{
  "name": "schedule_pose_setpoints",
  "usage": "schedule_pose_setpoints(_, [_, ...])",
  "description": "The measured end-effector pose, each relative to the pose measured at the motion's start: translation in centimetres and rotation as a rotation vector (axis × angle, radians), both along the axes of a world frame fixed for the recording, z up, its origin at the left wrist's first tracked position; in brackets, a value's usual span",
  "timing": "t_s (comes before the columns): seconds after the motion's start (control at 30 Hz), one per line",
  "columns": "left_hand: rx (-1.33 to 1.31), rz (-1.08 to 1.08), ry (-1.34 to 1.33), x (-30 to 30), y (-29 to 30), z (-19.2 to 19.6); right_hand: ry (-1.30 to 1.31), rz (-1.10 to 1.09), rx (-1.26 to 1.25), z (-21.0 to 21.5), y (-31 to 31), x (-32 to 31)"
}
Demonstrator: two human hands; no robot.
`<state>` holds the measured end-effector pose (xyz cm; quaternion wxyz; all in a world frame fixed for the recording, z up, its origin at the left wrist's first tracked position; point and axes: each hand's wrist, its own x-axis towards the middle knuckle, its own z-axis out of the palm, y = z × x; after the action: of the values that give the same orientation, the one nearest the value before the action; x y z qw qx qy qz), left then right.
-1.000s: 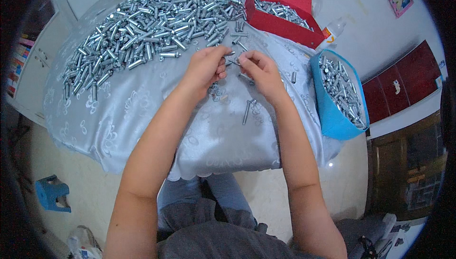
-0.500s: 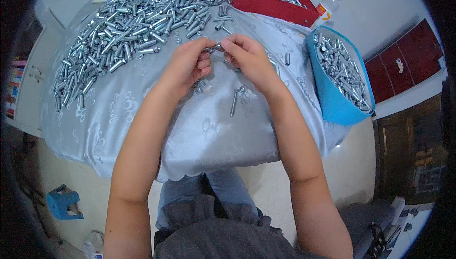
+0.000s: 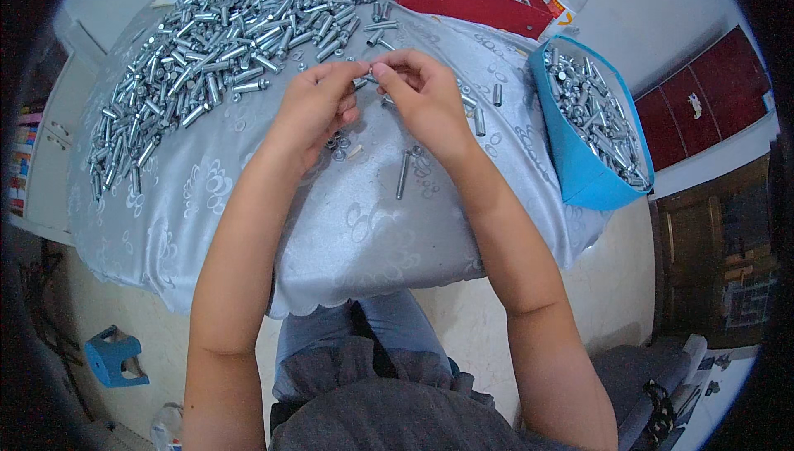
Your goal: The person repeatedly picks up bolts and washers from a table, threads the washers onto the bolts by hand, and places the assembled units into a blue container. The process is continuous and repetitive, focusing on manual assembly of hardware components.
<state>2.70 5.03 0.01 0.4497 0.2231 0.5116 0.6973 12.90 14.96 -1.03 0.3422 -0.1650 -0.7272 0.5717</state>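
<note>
Over the middle of the cloth, my left hand and my right hand meet at the fingertips. Both are closed in a pinch on a small metal part, mostly covered by the fingers, so its exact kind is unclear. Below the left hand lie several metal washers or nuts. A long bolt rests on the cloth under the right hand. Right of that hand are a metal sleeve and another upright sleeve.
A large heap of silvery expansion bolts spreads over the table's far left. A red box and a blue fabric bin hold more. A plastic bottle stands behind them. On the floor at left is a blue stool.
Both hands have shifted slightly left and away, fingertips still together. The shiny part visible between them earlier is now mostly hidden. The view has shifted a little.
</note>
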Motion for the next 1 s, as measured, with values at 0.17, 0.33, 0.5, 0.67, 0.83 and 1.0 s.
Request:
schedule_pose_setpoints(0.17, [0.052,-0.019,-0.112,-0.3,0.0,0.0,0.088,0.02,0.085,0.5,-0.5,0.1])
schedule_pose_setpoints(0.33, [-0.014,-0.097,-0.045,0.1,-0.4,0.8,-0.023,-0.008,0.173,1.1,-0.2,0.6])
schedule_pose_setpoints(0.5, [-0.013,-0.101,-0.018,0.4,-0.7,1.1,-0.303,0.014,0.461,3.2,0.6,3.0])
schedule_pose_setpoints(0.67, [0.053,-0.06,-0.154,0.1,-0.5,0.8,-0.79,0.294,0.447,4.1,1.9,5.4])
schedule_pose_setpoints(0.83, [0.037,-0.022,-0.18,0.3,-0.3,1.1,-0.786,0.302,0.526,3.4,1.8,5.4])
schedule_pose_setpoints(1.0, [0.053,-0.029,-0.219,0.3,-0.3,1.1,-0.797,0.325,0.514,3.1,1.7,5.4])
